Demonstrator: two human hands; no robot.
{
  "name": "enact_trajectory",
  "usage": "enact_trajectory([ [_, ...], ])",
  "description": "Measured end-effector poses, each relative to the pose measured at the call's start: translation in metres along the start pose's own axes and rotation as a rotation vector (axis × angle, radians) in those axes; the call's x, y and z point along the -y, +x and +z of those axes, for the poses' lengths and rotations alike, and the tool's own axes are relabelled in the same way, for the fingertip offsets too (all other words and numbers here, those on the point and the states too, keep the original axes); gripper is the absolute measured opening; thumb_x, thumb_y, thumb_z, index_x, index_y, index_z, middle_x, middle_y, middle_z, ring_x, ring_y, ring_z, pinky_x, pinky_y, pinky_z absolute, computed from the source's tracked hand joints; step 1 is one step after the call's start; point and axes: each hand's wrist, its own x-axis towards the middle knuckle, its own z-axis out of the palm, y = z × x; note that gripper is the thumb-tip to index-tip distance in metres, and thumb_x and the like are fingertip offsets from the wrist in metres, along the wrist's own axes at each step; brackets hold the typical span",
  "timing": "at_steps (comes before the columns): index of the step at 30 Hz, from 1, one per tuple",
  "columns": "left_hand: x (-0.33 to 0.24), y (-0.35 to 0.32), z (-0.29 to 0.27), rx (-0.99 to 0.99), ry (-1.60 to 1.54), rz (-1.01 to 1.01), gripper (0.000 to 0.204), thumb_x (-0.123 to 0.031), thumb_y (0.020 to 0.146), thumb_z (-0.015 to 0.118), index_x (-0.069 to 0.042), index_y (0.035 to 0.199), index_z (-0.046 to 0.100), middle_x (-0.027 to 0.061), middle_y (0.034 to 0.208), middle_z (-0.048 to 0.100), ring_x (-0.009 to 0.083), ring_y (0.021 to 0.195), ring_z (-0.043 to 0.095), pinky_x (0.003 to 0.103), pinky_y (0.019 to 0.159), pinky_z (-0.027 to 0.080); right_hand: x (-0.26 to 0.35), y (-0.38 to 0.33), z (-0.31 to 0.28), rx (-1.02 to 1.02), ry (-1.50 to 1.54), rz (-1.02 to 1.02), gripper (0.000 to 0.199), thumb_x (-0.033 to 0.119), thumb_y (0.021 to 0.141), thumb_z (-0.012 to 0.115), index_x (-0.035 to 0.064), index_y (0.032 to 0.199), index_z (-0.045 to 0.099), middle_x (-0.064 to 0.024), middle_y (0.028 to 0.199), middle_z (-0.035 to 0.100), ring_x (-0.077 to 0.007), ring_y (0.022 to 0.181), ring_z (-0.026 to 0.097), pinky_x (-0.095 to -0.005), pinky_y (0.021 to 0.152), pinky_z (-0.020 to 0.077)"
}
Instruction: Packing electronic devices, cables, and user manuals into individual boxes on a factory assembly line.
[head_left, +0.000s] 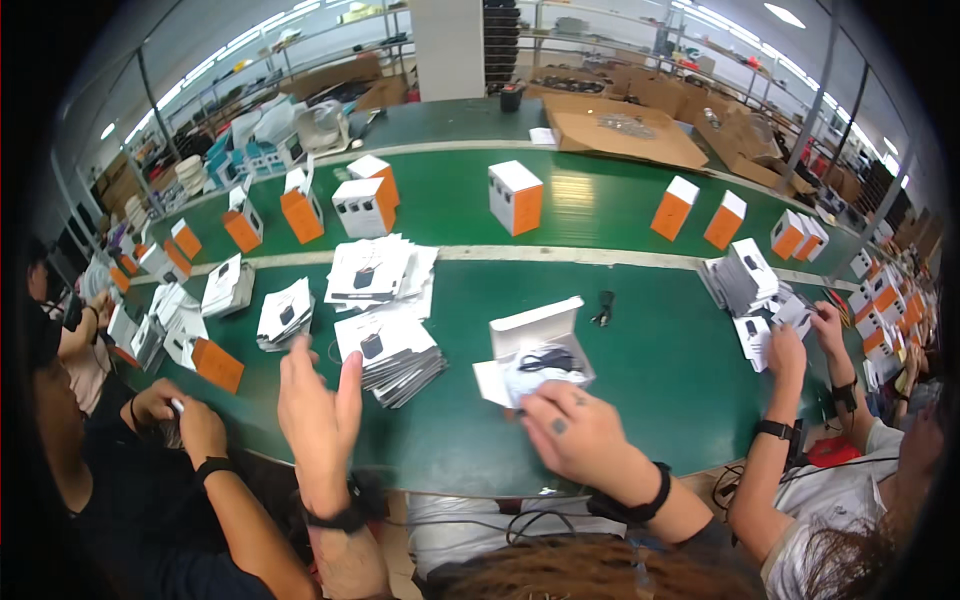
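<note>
An open white box (535,325) lies on the green table in front of me, its lid raised at the far side. Inside sit a coiled black cable (550,360) and a whitish wrapped item. My right hand (580,430) is closed, its curled fingers gripping the box's near edge; the fingertips are partly hidden. To the left, my left hand (318,410) is raised with fingers apart and holds nothing. It is nearest to a small pile of leaflets (287,312) and a taller stack of leaflets (395,350). Behind that is another stack of leaflets (368,270).
White-and-orange boxes (515,198) stand along a green conveyor (600,215) beyond a pale rail. A small black cable (603,308) lies right of my box. Co-workers' hands (785,350) handle leaflets at right; another person's hands (185,415) are at left. A large cardboard tray (620,135) sits behind.
</note>
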Motion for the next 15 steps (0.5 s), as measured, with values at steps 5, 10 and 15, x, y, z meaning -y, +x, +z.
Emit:
enact_trajectory([
  [5,0.011,0.019,0.049,0.291,-0.083,-0.029,0.106,-0.046,0.084,0.082,0.024,0.146,0.032,0.0398,0.126,0.062,0.0495,0.116,0.064,0.047,0.097,0.053,0.001,-0.014,0.012,-0.125,0.016,-0.095,0.043,0.006,0.076,0.074,0.0074,0.119,0.068,-0.0129,0.118,0.065,-0.0259,0.089,0.070,-0.0345,0.073,0.0584],
  [10,0.017,0.019,0.063,0.231,0.048,0.022,0.068,-0.036,0.081,0.086,0.005,0.124,0.054,0.0299,0.109,0.071,0.0483,0.100,0.069,0.052,0.083,0.055,0.002,-0.020,0.022,-0.110,0.309,0.003,0.043,0.004,0.078,0.075,0.0070,0.120,0.067,-0.0138,0.128,0.061,-0.0253,0.094,0.071,-0.0366,0.071,0.0599],
  [15,0.001,0.012,0.056,0.105,0.043,0.067,0.078,-0.028,0.079,0.088,0.009,0.137,0.052,0.0323,0.113,0.070,0.0493,0.106,0.067,0.048,0.090,0.054,-0.009,-0.016,0.016,-0.105,0.448,0.064,0.038,0.004,0.082,0.073,0.0038,0.119,0.064,-0.0136,0.132,0.058,-0.0279,0.101,0.070,-0.0380,0.074,0.0603],
])
